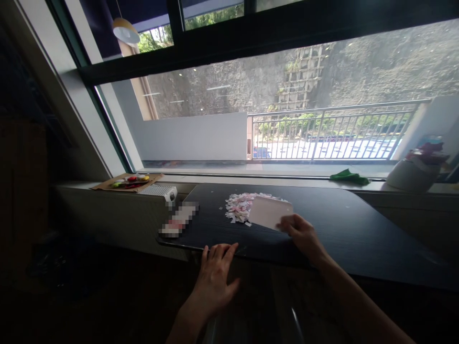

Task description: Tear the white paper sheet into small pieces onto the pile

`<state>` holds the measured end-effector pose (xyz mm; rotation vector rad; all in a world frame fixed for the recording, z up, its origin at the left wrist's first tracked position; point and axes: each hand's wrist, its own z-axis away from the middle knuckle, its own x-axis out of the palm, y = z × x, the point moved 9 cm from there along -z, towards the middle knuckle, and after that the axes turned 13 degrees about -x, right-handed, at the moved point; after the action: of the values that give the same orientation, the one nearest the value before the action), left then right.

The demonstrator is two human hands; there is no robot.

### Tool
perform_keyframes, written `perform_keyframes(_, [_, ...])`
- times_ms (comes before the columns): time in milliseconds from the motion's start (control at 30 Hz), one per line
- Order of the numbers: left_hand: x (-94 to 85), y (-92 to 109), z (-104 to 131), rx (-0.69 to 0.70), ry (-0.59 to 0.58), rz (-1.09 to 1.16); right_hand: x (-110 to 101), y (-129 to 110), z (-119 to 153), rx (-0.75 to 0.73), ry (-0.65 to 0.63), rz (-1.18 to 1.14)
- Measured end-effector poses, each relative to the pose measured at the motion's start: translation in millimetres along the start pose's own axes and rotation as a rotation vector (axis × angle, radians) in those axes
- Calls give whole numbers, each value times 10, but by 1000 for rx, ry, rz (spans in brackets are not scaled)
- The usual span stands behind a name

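In my right hand [299, 233] is a pale, flat rectangular card [270, 211], pinched at its lower right corner. It stands tilted over the right side of a heap of small white and pinkish paper scraps [238, 206] and hides part of it. The heap lies on a dark tabletop [322, 205]. My left hand [217, 267] is at the table's near edge, its fingers spread and its thumb apart, with nothing in it. Whether its fingertips press on the edge I cannot tell.
A blurred-out flat item [179, 220] lies at the table's left end. Behind it on the sill are a white slotted box [159, 192] and a brown board [107, 184] with colourful pieces. A green cloth [349, 177] and a whitish sack [412, 172] rest by the window.
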<state>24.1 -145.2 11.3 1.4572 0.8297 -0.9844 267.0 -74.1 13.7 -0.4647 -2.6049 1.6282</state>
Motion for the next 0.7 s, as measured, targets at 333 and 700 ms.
perform_keyframes(333, [21,-48,-27,7,29,31,-247,53,98,39,117,203])
perform_keyframes(700, [44,-83,-53,13,51,11,-244,-39,151,46,156,232])
